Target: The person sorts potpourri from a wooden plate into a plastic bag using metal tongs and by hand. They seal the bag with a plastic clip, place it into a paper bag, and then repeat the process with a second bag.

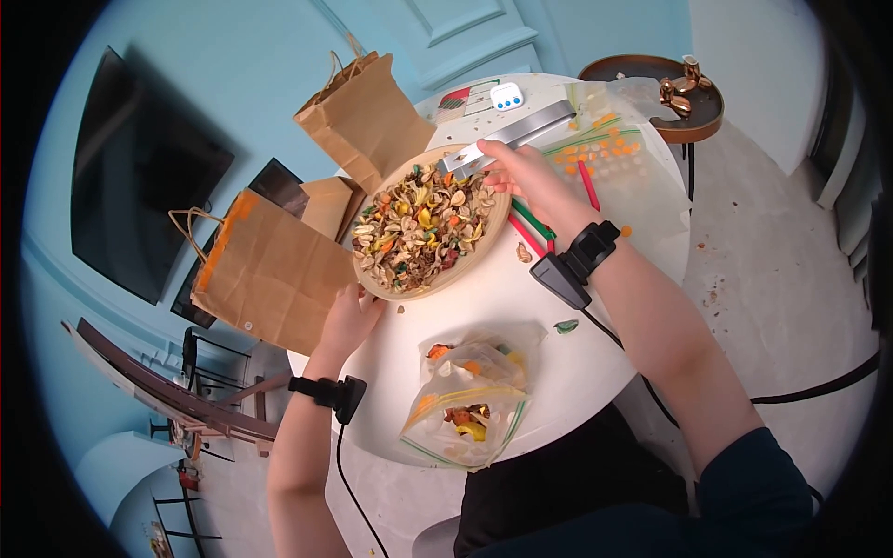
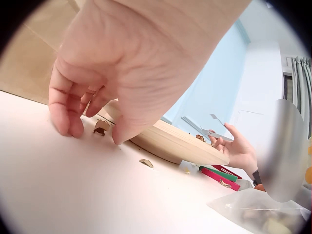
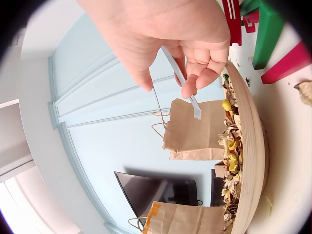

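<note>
My right hand (image 1: pixel 532 177) holds a pair of metal tongs (image 1: pixel 532 126) above the far right rim of a round wooden bowl (image 1: pixel 453 276). Dried petals, pods and cones (image 1: pixel 423 219) in tan, yellow, orange and green fill the bowl. In the right wrist view, the tongs' arms (image 3: pixel 194 105) stand apart with nothing between their tips. My left hand (image 1: pixel 352 321) is down at the table beside the bowl's near left side. Its bent fingers and thumb stand apart around a small brown dried piece (image 2: pixel 101 127) on the tabletop; another dried piece (image 2: pixel 146 163) lies nearby.
Two brown paper bags (image 1: pixel 279 270) (image 1: pixel 358 116) stand left of and behind the bowl. A clear zip bag (image 1: pixel 465 446) with dried flowers lies in front. Green and red plastic strips (image 1: pixel 532 219), transparent bags (image 1: pixel 642 200) and a white device (image 1: pixel 506 97) occupy the right and back.
</note>
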Tool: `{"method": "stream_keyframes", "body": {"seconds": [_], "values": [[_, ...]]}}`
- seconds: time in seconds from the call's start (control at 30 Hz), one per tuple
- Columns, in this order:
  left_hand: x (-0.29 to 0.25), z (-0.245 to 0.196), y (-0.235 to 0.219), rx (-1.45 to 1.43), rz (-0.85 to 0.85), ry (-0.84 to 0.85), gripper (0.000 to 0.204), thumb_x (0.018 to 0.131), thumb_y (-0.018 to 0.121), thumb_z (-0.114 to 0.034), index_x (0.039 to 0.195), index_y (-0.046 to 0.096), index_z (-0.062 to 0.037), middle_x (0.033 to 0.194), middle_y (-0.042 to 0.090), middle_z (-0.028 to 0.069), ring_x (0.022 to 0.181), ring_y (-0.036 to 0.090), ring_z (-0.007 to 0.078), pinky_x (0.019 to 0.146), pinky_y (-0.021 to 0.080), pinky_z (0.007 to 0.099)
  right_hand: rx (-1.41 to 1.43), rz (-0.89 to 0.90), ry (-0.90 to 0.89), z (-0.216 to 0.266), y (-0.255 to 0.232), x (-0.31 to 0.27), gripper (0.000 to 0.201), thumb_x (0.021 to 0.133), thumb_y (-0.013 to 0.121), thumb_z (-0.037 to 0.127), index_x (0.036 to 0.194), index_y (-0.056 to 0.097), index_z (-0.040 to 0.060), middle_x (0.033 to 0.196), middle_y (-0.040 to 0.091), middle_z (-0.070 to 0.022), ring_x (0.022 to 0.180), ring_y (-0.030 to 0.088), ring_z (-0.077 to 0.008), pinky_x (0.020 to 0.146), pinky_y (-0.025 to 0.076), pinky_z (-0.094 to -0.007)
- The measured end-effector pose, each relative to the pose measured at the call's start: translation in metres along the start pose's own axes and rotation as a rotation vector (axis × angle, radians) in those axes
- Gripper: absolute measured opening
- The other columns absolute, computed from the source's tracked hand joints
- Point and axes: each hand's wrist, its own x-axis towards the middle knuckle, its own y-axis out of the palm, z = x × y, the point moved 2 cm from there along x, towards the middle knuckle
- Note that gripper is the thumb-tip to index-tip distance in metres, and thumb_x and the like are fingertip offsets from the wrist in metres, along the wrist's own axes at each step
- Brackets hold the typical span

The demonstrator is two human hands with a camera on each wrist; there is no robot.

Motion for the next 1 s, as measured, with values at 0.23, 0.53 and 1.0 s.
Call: {"method": "stream_keyframes", "body": {"seconds": [0.23,0.53,1.0], "values": [[0.021,0.006,0.006,-0.446,0.110,-0.182,0.038,0.082,0.068,-0.021,0.109,0.053,0.0016,0.067,0.056,0.0025,0.052,0.051,0.0083,0.046,0.042,0.0229,0.026,-0.028,0.012,0.002,-0.001,-0.003,0.060,0.076,0.068,0.047,0.105,0.058,-0.0046,0.095,0.057,-0.0103,0.078,0.058,-0.0122,0.069,0.047,-0.0247],[0.047,0.065,0.040,-0.177,-0.144,0.033,0.027,0.081,0.067,-0.016,0.099,0.056,-0.0006,0.066,0.056,0.0008,0.051,0.050,0.0076,0.046,0.041,0.0227,0.051,0.024,0.036,0.005,0.000,-0.005,0.057,0.078,0.069,0.045,0.105,0.053,-0.0022,0.095,0.054,-0.0093,0.084,0.055,-0.0137,0.078,0.044,-0.0266],[-0.057,-0.045,-0.031,-0.628,0.174,-0.102,0.013,0.084,0.063,-0.007,0.093,0.055,-0.0031,0.085,0.057,0.0005,0.072,0.053,0.0065,0.062,0.044,0.0219,0.030,0.013,0.036,0.004,0.000,-0.004,0.058,0.078,0.069,0.045,0.108,0.055,-0.0021,0.096,0.054,-0.0085,0.082,0.056,-0.0124,0.074,0.046,-0.0257]]}}
